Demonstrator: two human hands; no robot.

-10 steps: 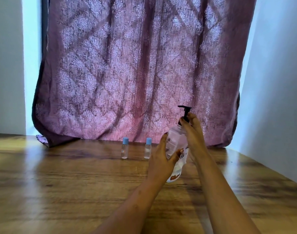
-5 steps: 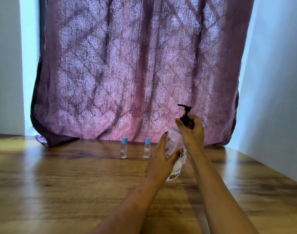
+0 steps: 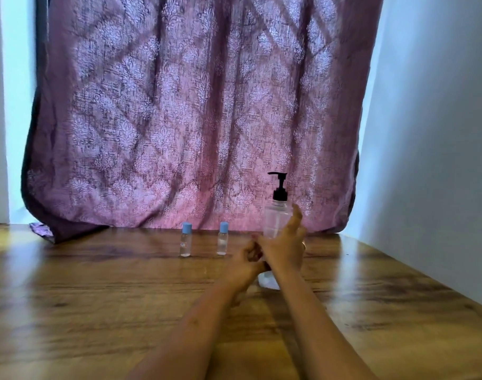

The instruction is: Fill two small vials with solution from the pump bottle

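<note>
Pump bottle (image 3: pixel 278 215) now upright behind right hand (image 3: pixel 285 248)

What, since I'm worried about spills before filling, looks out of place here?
Nothing stands out. The pump bottle, left vial and right vial stand upright on the table, vials capped, no liquid visible around them. Only the curtain hem drapes onto the table's far left.

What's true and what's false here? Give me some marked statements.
1. The left vial and the right vial both wear blue caps. True.
2. The pump bottle lies on its side. False: it stands upright on the table.
3. The vials stand right of the pump bottle. False: they stand to its left.
4. A purple curtain hangs behind the table. True.
5. One hand holds a vial. False: the left hand and the right hand are both at the pump bottle.
</note>
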